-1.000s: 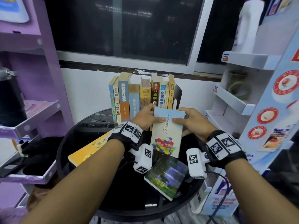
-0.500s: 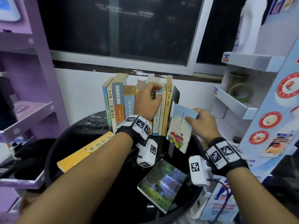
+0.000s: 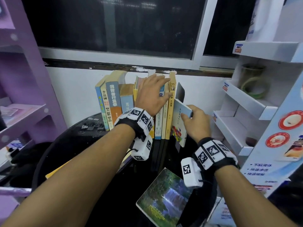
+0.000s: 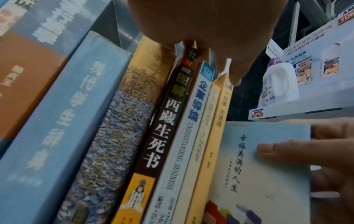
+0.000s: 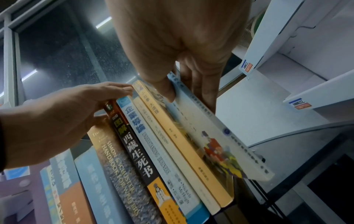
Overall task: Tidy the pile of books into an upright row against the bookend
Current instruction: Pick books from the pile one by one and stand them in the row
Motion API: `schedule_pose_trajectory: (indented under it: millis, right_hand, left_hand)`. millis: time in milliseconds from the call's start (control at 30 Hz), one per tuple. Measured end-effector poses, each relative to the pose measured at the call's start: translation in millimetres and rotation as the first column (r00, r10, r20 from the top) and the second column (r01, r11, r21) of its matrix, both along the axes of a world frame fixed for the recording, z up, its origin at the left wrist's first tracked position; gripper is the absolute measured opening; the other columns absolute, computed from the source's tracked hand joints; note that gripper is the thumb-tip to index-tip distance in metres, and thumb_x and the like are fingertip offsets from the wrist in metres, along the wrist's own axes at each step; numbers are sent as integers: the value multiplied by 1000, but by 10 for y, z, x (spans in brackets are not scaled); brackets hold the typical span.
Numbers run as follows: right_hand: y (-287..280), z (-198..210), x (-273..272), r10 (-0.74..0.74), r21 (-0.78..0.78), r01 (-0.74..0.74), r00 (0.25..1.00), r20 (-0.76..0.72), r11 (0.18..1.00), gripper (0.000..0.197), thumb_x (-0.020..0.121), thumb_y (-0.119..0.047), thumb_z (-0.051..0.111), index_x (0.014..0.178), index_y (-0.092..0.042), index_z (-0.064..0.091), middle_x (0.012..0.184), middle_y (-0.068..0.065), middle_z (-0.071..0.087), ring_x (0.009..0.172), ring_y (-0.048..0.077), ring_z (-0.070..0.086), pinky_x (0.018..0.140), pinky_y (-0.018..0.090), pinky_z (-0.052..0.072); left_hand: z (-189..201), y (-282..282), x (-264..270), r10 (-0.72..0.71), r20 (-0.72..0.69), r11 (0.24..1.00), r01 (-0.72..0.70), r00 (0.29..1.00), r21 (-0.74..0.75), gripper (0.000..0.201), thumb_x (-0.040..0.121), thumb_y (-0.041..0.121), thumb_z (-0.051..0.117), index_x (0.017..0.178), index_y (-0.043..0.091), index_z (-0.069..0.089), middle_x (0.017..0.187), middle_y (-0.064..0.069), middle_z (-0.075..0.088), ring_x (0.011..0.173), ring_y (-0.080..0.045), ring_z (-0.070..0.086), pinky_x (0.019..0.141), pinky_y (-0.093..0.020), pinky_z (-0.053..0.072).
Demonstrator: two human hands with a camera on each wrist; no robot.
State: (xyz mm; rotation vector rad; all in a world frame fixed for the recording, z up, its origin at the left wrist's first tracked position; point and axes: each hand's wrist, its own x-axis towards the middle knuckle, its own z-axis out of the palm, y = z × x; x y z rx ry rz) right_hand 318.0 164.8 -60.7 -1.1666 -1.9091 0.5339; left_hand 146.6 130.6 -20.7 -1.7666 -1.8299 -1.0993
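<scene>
Several books (image 3: 114, 102) stand upright in a row at the back of the round black table (image 3: 68, 138), with a black bookend (image 3: 180, 92) at the right end. My left hand (image 3: 154, 90) lies with straight fingers over the tops of the middle books (image 4: 184, 94). My right hand (image 3: 193, 123) grips a small light blue book (image 3: 179, 118) by its top edge. It holds the book upright beside the yellow last book (image 3: 171, 108), in front of the bookend. The right wrist view shows my thumb (image 5: 164, 91) on the light blue book's cover (image 5: 201, 124).
A book with a waterfall cover (image 3: 165, 199) lies flat at the table's front edge. A yellow book (image 3: 54, 172) lies flat under my left forearm. A purple shelf unit (image 3: 24, 112) stands to the left. White cardboard shelves (image 3: 246, 102) stand close on the right.
My left hand let go of the light blue book and rose onto the tops of the row. My right hand carried that book right and back to the row's end.
</scene>
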Motion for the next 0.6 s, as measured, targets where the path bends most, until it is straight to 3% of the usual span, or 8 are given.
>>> schedule_pose_trajectory:
  millis: [233, 367, 467, 600]
  right_hand:
    - [62, -66, -137, 62, -43, -65, 996, -70, 997, 34, 91, -18, 65, 125, -18, 63, 104, 3, 67, 83, 13, 59, 73, 16, 42]
    - [69, -85, -177, 115, -73, -122, 989, -90, 990, 38, 88, -16, 69, 126, -20, 60, 96, -4, 62, 80, 11, 59, 74, 19, 49]
    - [102, -114, -198, 145, -119, -155, 985, -90, 981, 43, 88, -16, 70, 128, -20, 57, 97, -6, 59, 82, 11, 60, 81, 27, 55]
    - [149, -134, -210, 174, -164, -185, 981, -81, 969, 49, 86, -15, 71, 132, -21, 54, 103, -4, 62, 85, 11, 61, 77, 25, 54]
  left_hand:
    - [-109, 90, -71, 45, -118, 998, -40, 992, 41, 54, 87, 48, 57, 137, 30, 48, 132, 5, 51, 129, -17, 37, 109, -34, 28]
    - [-128, 88, -77, 54, -141, 997, -44, 989, 71, 54, 85, 43, 62, 136, 29, 48, 127, 5, 53, 126, -18, 39, 105, -35, 33]
    - [-142, 84, -70, 53, -143, 995, -41, 988, 85, 54, 84, 40, 64, 135, 29, 49, 122, 4, 54, 122, -18, 41, 102, -34, 36]
    - [-151, 88, -79, 67, -143, 994, -53, 987, 98, 54, 84, 39, 65, 134, 30, 49, 118, 5, 54, 119, -17, 42, 99, -33, 36]
